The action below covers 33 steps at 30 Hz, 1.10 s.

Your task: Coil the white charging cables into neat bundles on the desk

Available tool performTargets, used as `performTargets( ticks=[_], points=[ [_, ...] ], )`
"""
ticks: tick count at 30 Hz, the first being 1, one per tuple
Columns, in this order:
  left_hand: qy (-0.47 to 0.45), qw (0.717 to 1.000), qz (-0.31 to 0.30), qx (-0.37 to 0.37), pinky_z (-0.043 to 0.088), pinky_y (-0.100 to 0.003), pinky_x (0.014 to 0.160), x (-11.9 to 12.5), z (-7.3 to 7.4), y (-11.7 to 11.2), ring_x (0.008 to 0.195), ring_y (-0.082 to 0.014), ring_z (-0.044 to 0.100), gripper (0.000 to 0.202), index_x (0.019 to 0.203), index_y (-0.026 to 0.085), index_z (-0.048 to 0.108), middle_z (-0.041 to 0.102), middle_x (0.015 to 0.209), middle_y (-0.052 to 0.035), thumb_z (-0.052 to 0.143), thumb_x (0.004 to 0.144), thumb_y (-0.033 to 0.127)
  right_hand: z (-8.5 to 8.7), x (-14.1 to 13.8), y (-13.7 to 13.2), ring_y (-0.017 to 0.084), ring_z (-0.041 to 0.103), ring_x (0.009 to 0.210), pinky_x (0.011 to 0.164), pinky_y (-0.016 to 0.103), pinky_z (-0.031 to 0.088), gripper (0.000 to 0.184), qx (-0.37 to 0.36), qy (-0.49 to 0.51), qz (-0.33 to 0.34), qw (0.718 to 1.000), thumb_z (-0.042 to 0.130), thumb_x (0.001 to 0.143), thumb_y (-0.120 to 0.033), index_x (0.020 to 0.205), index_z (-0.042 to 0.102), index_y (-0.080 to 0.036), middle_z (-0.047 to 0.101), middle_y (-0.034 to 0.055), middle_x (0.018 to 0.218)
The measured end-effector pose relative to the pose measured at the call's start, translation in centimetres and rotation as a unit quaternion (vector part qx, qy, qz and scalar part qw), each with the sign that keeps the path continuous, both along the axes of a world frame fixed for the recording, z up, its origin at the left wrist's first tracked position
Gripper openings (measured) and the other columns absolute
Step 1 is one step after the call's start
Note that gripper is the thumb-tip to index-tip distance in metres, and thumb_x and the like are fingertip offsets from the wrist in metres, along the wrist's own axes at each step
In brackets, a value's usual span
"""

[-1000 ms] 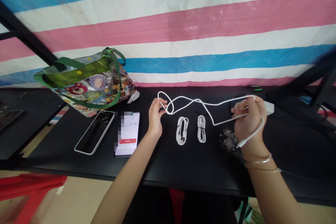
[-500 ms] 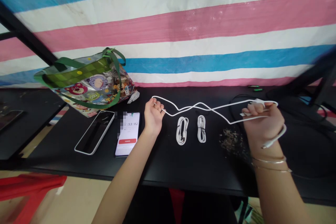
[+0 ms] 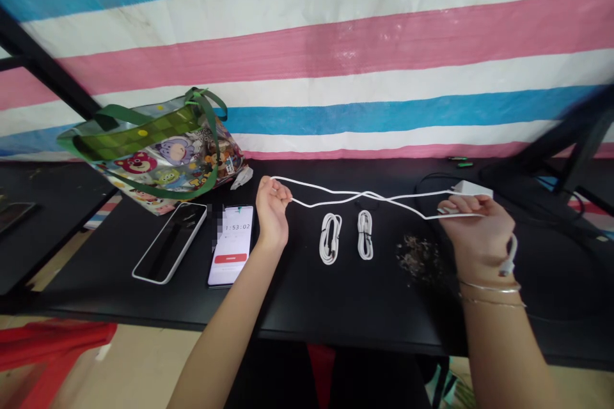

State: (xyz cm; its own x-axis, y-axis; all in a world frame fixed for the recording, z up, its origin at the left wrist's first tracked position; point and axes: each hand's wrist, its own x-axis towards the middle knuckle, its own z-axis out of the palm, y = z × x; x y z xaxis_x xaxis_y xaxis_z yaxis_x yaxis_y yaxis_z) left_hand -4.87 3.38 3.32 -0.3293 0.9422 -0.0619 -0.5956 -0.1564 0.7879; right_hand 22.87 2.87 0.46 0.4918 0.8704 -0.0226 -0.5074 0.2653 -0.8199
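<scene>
Held a white charging cable [image 3: 369,194] stretched sideways above the table [image 3: 326,300], between the left hand [image 3: 273,214] and the right hand [image 3: 480,228], nearer the far edge than the near one. Hooked its looped side in the half-curled fingers of the left hand, leading the upper strand out at the fingertips and the lower one from beside the bent fingers. Gripped the opposite side in the right hand, fingers folded toward the palm around it; could not tell the exact route behind them. Crossed both strands roughly midway between the hands. Let the connector end [image 3: 507,266] dangle at the outer side of the right wrist, above thin bracelets [image 3: 489,288].

Saw a white box [image 3: 474,188] just behind the right hand; could not tell whether touching. Found a coiled white cable [image 3: 330,238] and a narrower tied bundle [image 3: 365,235] side by side around mid-table, and dark debris [image 3: 418,257] near the right wrist. Toward the left end, noted a lit smartphone [image 3: 233,244], then a dark-screened phone [image 3: 170,244], slanted. Noticed a cartoon tote bag [image 3: 177,153] by the far left corner, against a striped tarp [image 3: 307,89].
</scene>
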Motion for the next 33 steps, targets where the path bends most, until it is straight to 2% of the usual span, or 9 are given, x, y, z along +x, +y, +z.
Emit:
performTargets(
  ticks=[3, 7, 10, 16, 20, 23, 25, 28, 33],
  points=[
    [-0.015, 0.999, -0.025, -0.017, 0.034, -0.02, 0.051, -0.1, 0.1, 0.0, 0.045, -0.0087, 0.034, 0.031, 0.056, 0.02, 0.034, 0.029, 0.051, 0.0068, 0.051, 0.081, 0.03, 0.7, -1.0, -0.1, 0.008, 0.016, 0.038, 0.038, 0.02, 0.03, 0.031, -0.043, 0.045, -0.016, 0.998, 0.043, 0.073, -0.013, 0.045, 0.029, -0.02, 0.016, -0.0075, 0.044],
    [-0.045, 0.995, -0.082, -0.017, 0.034, -0.02, 0.048, 0.0, 0.2, -0.2, 0.042, -0.0088, 0.028, 0.03, 0.057, 0.021, 0.036, 0.026, 0.05, 0.0066, 0.049, 0.082, 0.031, 1.2, -2.7, -0.2, 0.01, 0.014, 0.039, 0.039, 0.02, 0.03, 0.031, -0.04, 0.022, 0.045, 0.998, 0.043, 0.08, -0.017, 0.051, 0.034, -0.021, 0.013, -0.0084, 0.046],
    [-0.039, 0.99, -0.138, -0.001, 0.032, -0.02, 0.047, 0.3, 0.1, -0.6, 0.043, -0.0086, 0.027, 0.033, 0.054, 0.02, 0.035, 0.026, 0.05, 0.0058, 0.048, 0.083, 0.031, 1.3, -3.6, -0.3, 0.01, 0.014, 0.041, 0.041, 0.021, 0.03, 0.027, -0.009, -0.004, 0.089, 0.996, 0.047, 0.083, -0.024, 0.056, 0.04, -0.022, 0.016, -0.0085, 0.048],
    [0.065, 0.97, -0.231, 0.039, 0.036, -0.023, 0.052, 0.9, -0.5, -1.0, 0.045, -0.0105, 0.034, 0.043, 0.048, 0.02, 0.033, 0.031, 0.045, 0.0031, 0.047, 0.083, 0.039, 1.6, -5.0, -0.5, 0.009, 0.014, 0.041, 0.041, 0.023, 0.029, 0.027, 0.039, -0.045, 0.148, 0.987, 0.057, 0.081, -0.03, 0.058, 0.044, -0.023, 0.018, -0.0087, 0.049],
    [0.14, 0.944, -0.281, 0.102, 0.038, -0.026, 0.053, 1.1, -1.3, -1.0, 0.049, -0.0126, 0.042, 0.037, 0.049, 0.021, 0.042, 0.043, 0.048, 0.0004, 0.055, 0.075, 0.045, 2.0, -5.7, -0.8, 0.009, 0.02, 0.04, 0.042, 0.023, 0.032, 0.028, 0.032, -0.052, 0.183, 0.981, 0.057, 0.084, -0.033, 0.06, 0.045, -0.022, 0.023, -0.0081, 0.049],
    [0.193, 0.92, -0.317, 0.121, 0.041, -0.027, 0.057, 1.1, -1.6, -1.1, 0.052, -0.0142, 0.048, 0.036, 0.051, 0.02, 0.05, 0.051, 0.052, -0.0014, 0.058, 0.074, 0.047, 2.1, -6.2, -1.0, 0.009, 0.022, 0.04, 0.043, 0.023, 0.034, 0.03, 0.026, -0.058, 0.202, 0.977, 0.057, 0.084, -0.035, 0.06, 0.046, -0.022, 0.023, -0.0083, 0.048],
    [0.227, 0.909, -0.325, 0.13, 0.043, -0.028, 0.059, 1.0, -1.5, -1.1, 0.054, -0.015, 0.052, 0.033, 0.054, 0.02, 0.054, 0.055, 0.055, -0.002, 0.058, 0.075, 0.045, 2.1, -6.7, -1.0, 0.009, 0.023, 0.04, 0.043, 0.022, 0.034, 0.03, 0.029, -0.061, 0.214, 0.975, 0.059, 0.083, -0.036, 0.059, 0.046, -0.022, 0.023, -0.0087, 0.047],
    [0.291, 0.896, -0.304, 0.141, 0.042, -0.027, 0.061, 1.0, -1.4, -1.2, 0.056, -0.0153, 0.055, 0.023, 0.062, 0.02, 0.06, 0.059, 0.057, -0.0018, 0.059, 0.077, 0.037, 1.9, -7.4, -1.1, 0.009, 0.028, 0.04, 0.045, 0.022, 0.036, 0.03, 0.048, -0.079, 0.225, 0.97, 0.063, 0.08, -0.039, 0.06, 0.048, -0.022, 0.027, -0.0087, 0.045],
    [0.382, 0.865, -0.285, 0.155, 0.041, -0.025, 0.061, 1.4, -1.8, -1.4, 0.062, -0.0166, 0.061, 0.01, 0.073, 0.021, 0.064, 0.065, 0.061, -0.0015, 0.057, 0.079, 0.025, 1.4, -8.5, -1.6, 0.011, 0.039, 0.046, 0.048, 0.024, 0.038, 0.034, 0.054, -0.138, 0.281, 0.948, 0.065, 0.076, -0.052, 0.066, 0.054, -0.022, 0.043, -0.0064, 0.046]
  ],
)
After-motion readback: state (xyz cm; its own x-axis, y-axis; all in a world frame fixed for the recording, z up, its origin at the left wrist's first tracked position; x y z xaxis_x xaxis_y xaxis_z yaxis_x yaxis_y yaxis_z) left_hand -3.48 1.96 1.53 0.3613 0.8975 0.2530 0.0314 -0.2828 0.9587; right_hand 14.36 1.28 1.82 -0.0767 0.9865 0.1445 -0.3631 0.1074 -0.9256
